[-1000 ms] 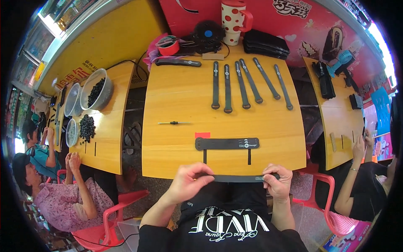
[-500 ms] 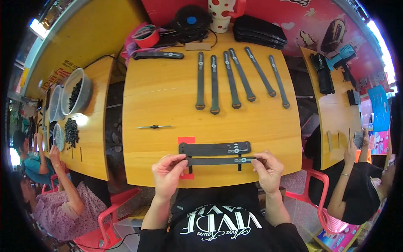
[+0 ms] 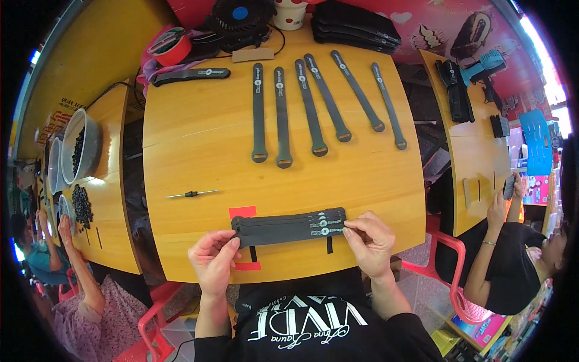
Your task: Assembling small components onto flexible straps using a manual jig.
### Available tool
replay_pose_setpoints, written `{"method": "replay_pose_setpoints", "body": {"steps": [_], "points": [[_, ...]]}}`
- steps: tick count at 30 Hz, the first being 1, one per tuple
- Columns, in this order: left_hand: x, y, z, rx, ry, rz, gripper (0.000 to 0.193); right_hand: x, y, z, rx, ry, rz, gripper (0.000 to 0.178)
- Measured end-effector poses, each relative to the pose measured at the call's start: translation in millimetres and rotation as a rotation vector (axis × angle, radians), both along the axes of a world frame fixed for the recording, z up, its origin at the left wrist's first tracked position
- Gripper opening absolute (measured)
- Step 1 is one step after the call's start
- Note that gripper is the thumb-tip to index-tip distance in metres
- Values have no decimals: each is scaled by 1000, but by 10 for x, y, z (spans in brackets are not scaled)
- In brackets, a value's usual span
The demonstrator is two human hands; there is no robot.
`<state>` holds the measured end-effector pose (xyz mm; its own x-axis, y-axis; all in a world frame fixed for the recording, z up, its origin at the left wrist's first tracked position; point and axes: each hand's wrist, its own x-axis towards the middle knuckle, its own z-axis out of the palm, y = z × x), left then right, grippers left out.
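A black strap with white print is stretched flat between my two hands near the table's front edge. My left hand pinches its left end between thumb and fingers. At the other end, the thumb and fingers of my right hand are closed on it. The strap lies along the near side of a stack of similar straps, overlapping it. Beneath are red tape and short black strips on the table.
Several straps lie spread across the far half of the table. A double-ended thin tool rests at left. Behind stand a fan, a red tape roll and black pouches. Other people work at both sides.
Both hands have brought the strap away from me, from just in front of the stack to against its near edge. The whole view has shifted slightly.
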<state>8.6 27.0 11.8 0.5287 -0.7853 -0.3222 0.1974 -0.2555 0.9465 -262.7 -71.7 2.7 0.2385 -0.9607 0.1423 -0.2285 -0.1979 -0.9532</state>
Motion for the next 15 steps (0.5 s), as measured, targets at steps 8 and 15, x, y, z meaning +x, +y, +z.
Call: {"method": "replay_pose_setpoints", "body": {"steps": [8,15], "points": [[3,0,-4,22,2,31,13,4,-31,55,42,48,25,16],[0,-24,19,38,4,46,12,34,60,-94,188,-92,-99,23]]}}
